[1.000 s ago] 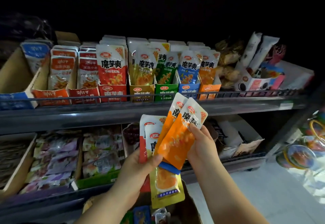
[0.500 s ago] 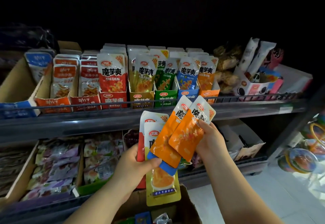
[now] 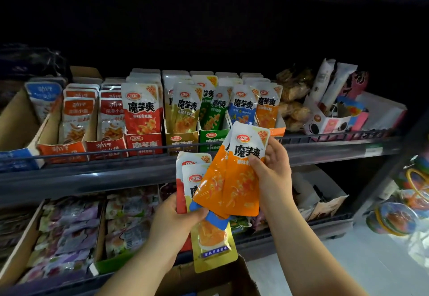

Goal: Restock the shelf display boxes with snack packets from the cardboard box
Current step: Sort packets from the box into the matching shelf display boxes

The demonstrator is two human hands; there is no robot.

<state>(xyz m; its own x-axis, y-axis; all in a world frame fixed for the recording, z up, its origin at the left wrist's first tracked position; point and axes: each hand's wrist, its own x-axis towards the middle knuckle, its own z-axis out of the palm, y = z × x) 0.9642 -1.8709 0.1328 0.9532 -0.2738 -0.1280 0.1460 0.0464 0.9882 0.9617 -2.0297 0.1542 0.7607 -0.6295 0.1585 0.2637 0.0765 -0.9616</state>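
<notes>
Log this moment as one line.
step: sorting by colour | right grip: holds two orange packets | left grip: holds red, yellow, blue packets | next: likely orange display box on upper shelf

Glossy plastic orange packets (image 3: 234, 186), matt cardboard display boxes (image 3: 142, 143), a smooth dark metal shelf (image 3: 92, 177).

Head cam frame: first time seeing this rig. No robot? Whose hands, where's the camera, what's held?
No robot here: a person wears a wide-angle camera on the head, looking forward and down, so both arms enter from the bottom. The right hand pinches two orange packets in front of the upper shelf, where display boxes stand in a row behind a wire rail. The left hand grips a bunch of other packets, red, yellow and blue among them. The cardboard box shows at the bottom edge.
</notes>
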